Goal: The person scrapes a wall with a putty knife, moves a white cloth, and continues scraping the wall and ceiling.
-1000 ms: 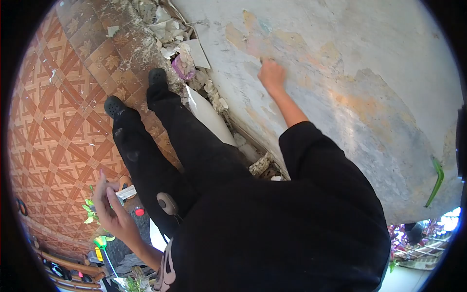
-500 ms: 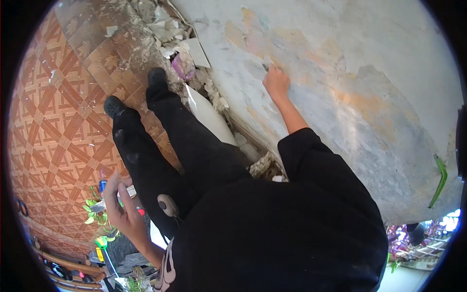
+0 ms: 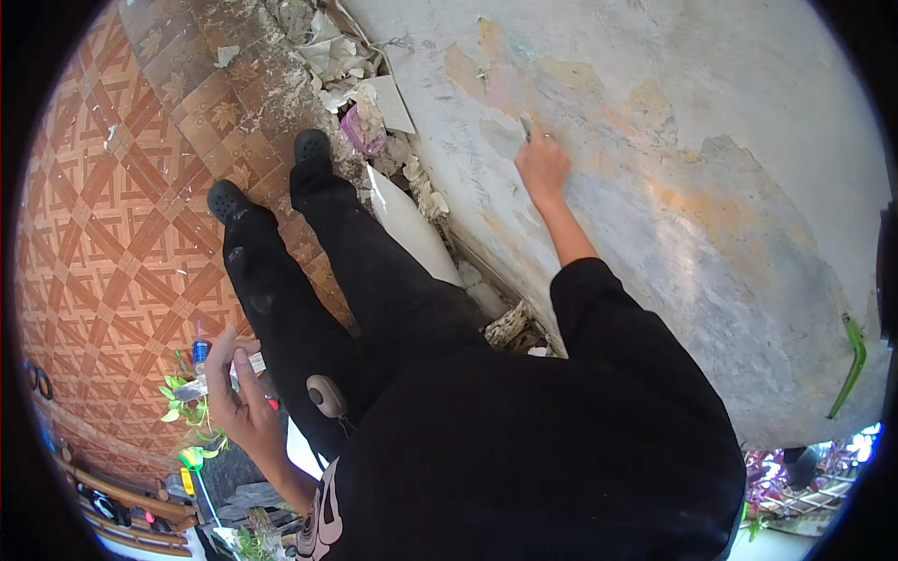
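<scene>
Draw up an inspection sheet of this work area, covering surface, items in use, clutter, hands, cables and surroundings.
Surface: wall patchy grey and white, with yellow-orange areas.
Items in use: small thin tool at the wall; its exact type cannot be told.
Clutter: pale broken debris along the wall's foot; purple item among it.
Hands: right hand grips the tool; left hand is raised, fingers loosely bent, seemingly empty.
Cables: thin dark cord at the grey rounded device over the trousers; far end cannot be traced.
Surroundings: patterned floor, leafy plant, curved green item by the wall's far right.
</scene>
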The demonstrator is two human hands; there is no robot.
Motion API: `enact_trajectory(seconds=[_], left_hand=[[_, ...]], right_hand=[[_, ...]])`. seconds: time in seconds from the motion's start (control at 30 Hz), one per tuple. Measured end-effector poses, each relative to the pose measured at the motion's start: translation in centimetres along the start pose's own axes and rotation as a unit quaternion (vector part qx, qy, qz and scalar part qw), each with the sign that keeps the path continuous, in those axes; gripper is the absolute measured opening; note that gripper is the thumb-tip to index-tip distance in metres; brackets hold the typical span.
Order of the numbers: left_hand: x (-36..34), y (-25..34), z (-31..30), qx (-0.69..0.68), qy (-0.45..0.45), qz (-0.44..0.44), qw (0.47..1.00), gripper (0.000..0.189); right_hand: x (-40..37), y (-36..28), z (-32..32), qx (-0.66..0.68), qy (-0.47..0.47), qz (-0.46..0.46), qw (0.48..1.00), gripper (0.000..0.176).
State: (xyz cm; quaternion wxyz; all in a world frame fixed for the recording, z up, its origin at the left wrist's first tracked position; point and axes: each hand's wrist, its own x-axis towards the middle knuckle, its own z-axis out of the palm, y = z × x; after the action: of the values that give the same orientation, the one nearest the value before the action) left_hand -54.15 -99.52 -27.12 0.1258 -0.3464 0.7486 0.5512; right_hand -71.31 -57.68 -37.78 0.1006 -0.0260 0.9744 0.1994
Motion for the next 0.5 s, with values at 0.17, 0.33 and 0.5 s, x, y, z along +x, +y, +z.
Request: enact_trajectory(seconds=[0.17, 0.33, 0.5], left_hand=[[-0.1, -0.4, -1.2, 0.017, 0.047, 0.006, 0.999, 0.024], [0.3, -0.9, -0.5, 0.011, 0.049, -0.037, 0.998, 0.024], [0.1, 0.2, 0.7, 0.008, 0.016, -0.007, 1.0, 0.023]], right_hand=[[0.2, -1.3, 1.3, 0.003, 0.04, -0.005, 0.999, 0.016], [0.6, -0.6, -2.3, -0.006, -0.011, 0.025, 1.0, 0.016], [0.3, -0.8, -0.7, 0.005, 0.026, 0.009, 1.0, 0.018]])
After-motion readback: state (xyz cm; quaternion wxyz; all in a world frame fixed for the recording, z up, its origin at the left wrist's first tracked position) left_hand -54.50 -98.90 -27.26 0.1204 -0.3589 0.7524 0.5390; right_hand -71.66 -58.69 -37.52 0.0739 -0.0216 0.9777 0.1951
